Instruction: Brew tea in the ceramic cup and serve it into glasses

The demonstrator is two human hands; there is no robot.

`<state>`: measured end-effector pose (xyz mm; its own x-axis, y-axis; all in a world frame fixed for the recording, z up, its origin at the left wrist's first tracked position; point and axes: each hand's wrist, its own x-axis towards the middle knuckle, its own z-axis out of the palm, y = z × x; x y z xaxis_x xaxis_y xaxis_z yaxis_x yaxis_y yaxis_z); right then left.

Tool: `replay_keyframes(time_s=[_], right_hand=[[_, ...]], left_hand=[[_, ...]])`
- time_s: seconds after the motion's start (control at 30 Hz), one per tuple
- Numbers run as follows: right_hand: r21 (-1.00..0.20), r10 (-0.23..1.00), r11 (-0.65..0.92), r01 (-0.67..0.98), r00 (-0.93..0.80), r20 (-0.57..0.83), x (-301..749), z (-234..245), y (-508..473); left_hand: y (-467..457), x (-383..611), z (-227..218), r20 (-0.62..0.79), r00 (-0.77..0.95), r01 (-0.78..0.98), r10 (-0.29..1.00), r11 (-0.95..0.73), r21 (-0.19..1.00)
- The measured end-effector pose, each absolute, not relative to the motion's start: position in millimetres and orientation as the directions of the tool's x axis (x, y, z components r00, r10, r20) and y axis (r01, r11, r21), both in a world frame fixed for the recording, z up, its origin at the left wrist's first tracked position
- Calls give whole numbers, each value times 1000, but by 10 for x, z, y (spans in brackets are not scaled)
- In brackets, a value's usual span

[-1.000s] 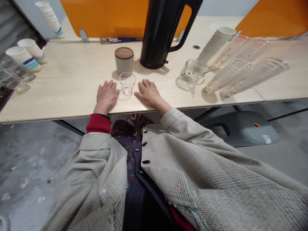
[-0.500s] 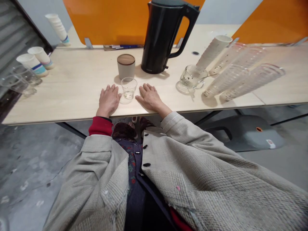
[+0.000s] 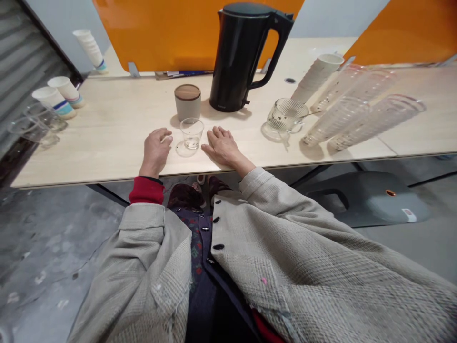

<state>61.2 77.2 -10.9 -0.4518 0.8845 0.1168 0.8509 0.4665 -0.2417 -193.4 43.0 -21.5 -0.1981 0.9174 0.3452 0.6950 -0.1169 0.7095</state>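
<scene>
A small clear plastic cup [image 3: 192,134] stands upright on the light wooden table between my hands. To its left, my left hand [image 3: 156,148] is raised a little with its fingers curled and the thumb apart from them; nothing shows in it. My right hand [image 3: 223,146] lies flat on the tabletop just right of the cup, fingers stretched out, not holding anything. Right behind the cup is a grey canister with a wooden lid [image 3: 187,103]. Farther back, a black electric kettle [image 3: 237,62] stands with its handle toward the right.
On the right are a ribbed glass cup [image 3: 285,116], a stack of white paper cups [image 3: 316,78] and several stacks of clear plastic cups [image 3: 378,125]. Paper cups [image 3: 55,102] and clear cups [image 3: 35,131] stand at the left end. An orange divider [image 3: 160,35] rises behind.
My left hand has lifted off the table and shifted slightly left, its fingers going from flat to curled. My right hand stays where it was.
</scene>
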Motion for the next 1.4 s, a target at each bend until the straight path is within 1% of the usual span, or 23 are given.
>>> replay_keyframes(time_s=[0.03, 0.1, 0.17, 0.27, 0.5, 0.57, 0.67, 0.77, 0.83, 0.9, 0.97, 1.03, 1.1, 1.17, 1.23, 1.4], right_hand=[[-243, 884, 466, 850, -451, 119, 611, -108, 770], [-249, 883, 469, 847, -452, 125, 611, -114, 771], [-252, 881, 473, 844, -455, 130, 614, -123, 777], [-248, 879, 477, 843, -459, 129, 618, -128, 782], [-227, 883, 470, 853, -454, 122, 605, -92, 758], [-227, 883, 469, 853, -452, 125, 605, -92, 759], [-234, 878, 479, 846, -459, 136, 615, -103, 768], [-246, 872, 489, 837, -468, 145, 625, -119, 778], [-252, 872, 490, 835, -466, 151, 625, -128, 782], [-256, 873, 488, 835, -462, 158, 619, -132, 783], [-256, 874, 486, 836, -459, 162, 608, -132, 782], [-251, 875, 483, 839, -457, 158, 597, -129, 780], [-240, 879, 476, 846, -453, 149, 587, -127, 777], [-227, 881, 472, 852, -448, 151, 580, -126, 774], [-219, 882, 470, 855, -445, 156, 576, -125, 770], [-215, 885, 464, 859, -444, 138, 568, -90, 749]], left_hand=[[396, -1923, -188, 352, -195, 663, 915, -142, 735], [325, -1899, -132, 379, -164, 656, 911, -186, 731], [272, -1879, -87, 398, -128, 712, 908, -195, 674], [231, -1864, -56, 386, -93, 792, 918, -166, 587], [185, -1843, -35, 333, -40, 857, 942, -139, 497], [175, -1837, -27, 365, -42, 839, 930, -165, 519], [154, -1835, -23, 440, -133, 737, 888, -208, 643], [120, -1849, -26, 413, -237, 586, 880, -209, 783], [101, -1862, -24, 380, -255, 525, 889, -203, 826], [102, -1867, -16, 392, -249, 520, 886, -219, 826], [135, -1850, -7, 456, -218, 542, 863, -281, 792], [206, -1804, 7, 547, -202, 559, 812, -363, 745], [300, -1729, 31, 629, -223, 557, 745, -432, 709], [397, -1638, 70, 680, -244, 544, 692, -482, 686], [481, -1549, 119, 701, -234, 538, 674, -511, 671], [617, -1430, 192, 687, -191, 554, 701, -501, 665]])
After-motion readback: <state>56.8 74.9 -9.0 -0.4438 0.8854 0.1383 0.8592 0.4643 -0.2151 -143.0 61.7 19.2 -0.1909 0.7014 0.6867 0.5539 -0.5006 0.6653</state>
